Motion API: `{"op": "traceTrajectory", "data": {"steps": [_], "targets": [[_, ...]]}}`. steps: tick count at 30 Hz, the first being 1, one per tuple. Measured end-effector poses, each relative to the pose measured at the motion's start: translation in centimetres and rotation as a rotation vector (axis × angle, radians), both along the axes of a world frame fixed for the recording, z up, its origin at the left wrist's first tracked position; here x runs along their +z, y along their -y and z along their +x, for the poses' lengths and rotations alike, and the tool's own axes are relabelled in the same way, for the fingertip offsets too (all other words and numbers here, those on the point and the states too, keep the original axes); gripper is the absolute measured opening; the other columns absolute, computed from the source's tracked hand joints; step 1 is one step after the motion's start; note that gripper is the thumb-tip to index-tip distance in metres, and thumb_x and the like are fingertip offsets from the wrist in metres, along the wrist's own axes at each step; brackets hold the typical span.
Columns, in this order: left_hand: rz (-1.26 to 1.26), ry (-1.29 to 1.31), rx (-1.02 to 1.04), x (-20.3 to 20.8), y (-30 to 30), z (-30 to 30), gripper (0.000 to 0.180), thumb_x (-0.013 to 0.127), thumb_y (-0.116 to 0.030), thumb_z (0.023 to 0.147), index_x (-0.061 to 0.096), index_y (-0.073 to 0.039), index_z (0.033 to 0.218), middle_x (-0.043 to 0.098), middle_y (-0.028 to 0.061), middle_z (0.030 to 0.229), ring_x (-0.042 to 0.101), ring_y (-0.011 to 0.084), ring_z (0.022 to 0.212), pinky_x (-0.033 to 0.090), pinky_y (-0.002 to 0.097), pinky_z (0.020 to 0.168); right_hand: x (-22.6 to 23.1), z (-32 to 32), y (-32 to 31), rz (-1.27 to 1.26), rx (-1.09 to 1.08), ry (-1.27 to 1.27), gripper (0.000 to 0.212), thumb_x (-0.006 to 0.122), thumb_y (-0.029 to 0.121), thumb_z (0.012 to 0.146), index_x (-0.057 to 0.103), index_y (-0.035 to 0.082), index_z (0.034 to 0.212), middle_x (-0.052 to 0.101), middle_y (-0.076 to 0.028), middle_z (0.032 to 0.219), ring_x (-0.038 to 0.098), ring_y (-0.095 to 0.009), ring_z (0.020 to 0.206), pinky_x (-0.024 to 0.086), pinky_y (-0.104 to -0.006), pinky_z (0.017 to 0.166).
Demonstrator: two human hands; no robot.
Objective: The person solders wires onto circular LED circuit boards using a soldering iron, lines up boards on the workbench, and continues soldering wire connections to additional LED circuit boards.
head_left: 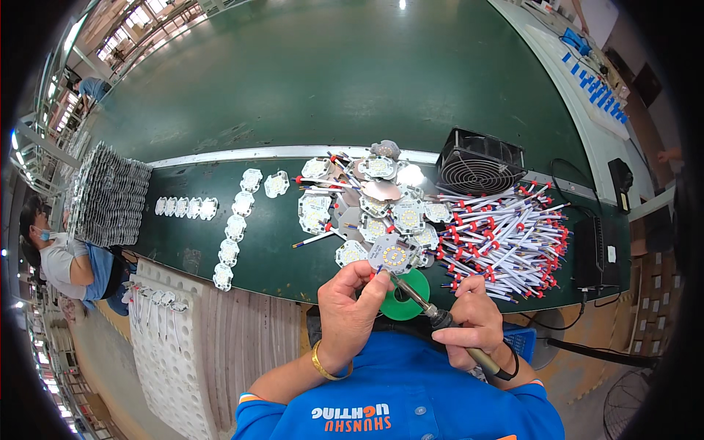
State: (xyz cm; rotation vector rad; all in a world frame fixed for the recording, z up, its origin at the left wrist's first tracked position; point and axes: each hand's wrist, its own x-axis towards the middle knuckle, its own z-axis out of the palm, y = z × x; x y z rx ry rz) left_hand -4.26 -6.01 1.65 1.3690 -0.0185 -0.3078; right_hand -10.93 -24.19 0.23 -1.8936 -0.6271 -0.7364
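Observation:
My left hand [346,317] pinches the lower edge of a silver LED board [389,253] between thumb and fingers. A bit of red and blue shows by the fingertips, too small to make out for certain. In my right fist lies a soldering iron [442,318], its metal tip pointing up-left and meeting the board's lower edge near my left fingertips. Below the board, partly covered by the iron, is a green spool [405,299]. Just beyond my hands lies a loose heap of LED boards [408,217], some with white wires among them.
Right of the heap is a pile of short white wires [506,238] with red pieces. Behind it stands a black fan [480,163]; a black box [595,253] sits rightmost. LED boards in rows [235,227] and tall board stacks [110,194] occupy the left. Another person [70,264] sits far left.

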Motion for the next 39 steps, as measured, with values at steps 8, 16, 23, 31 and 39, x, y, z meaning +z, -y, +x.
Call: {"op": "traceTrajectory", "data": {"steps": [8,16,23,31,39], "targets": [[-0.002,0.001,0.002,0.1,0.1,0.0,0.009,0.061,-0.008,0.087,0.06,0.001,0.085,0.061,-0.0004,0.074,0.048,0.0013,0.066,0.04,0.0173,0.058,0.2,-0.1,0.1,0.0,0.011,-0.005,0.028,0.062,0.001,0.065,0.068,0.018,0.086,0.045,0.003,0.06,0.04,-0.014,0.05,0.036,-0.034,0.062],[-0.009,-0.01,0.007,0.0,0.1,0.0,0.008,0.06,-0.007,0.086,0.06,0.001,0.087,0.062,0.0004,0.075,0.051,0.002,0.067,0.041,0.0174,0.06,0.2,-0.1,0.0,0.008,-0.002,-0.026,0.031,0.063,-0.002,0.062,0.067,0.018,0.085,0.045,0.003,0.06,0.041,-0.014,0.051,0.037,-0.0339,0.063],[-0.003,-0.014,0.006,0.1,0.0,0.0,0.008,0.06,-0.007,0.086,0.06,0.001,0.087,0.062,0.0004,0.075,0.051,0.0021,0.068,0.042,0.0175,0.061,0.1,0.0,-0.1,-0.002,-0.002,-0.015,0.031,0.063,-0.001,0.062,0.067,0.018,0.086,0.046,0.003,0.06,0.042,-0.014,0.051,0.037,-0.0336,0.062],[-0.017,-0.009,0.028,0.0,0.0,0.0,0.007,0.06,-0.007,0.086,0.06,0.001,0.085,0.062,0.0,0.074,0.05,0.0017,0.067,0.04,0.0174,0.059,-0.2,0.2,-0.3,0.012,-0.007,-0.004,0.028,0.061,-0.001,0.067,0.067,0.017,0.088,0.045,0.003,0.059,0.041,-0.014,0.05,0.037,-0.0335,0.062],[-0.027,-0.02,0.056,-0.2,0.1,0.0,0.01,0.06,-0.008,0.087,0.06,0.001,0.084,0.061,-0.0009,0.072,0.048,0.0004,0.064,0.038,0.0167,0.055,-0.5,0.4,-0.2,-0.008,-0.006,0.02,0.028,0.058,0.0,0.068,0.066,0.016,0.089,0.047,0.002,0.059,0.041,-0.014,0.049,0.035,-0.0328,0.062]]}}
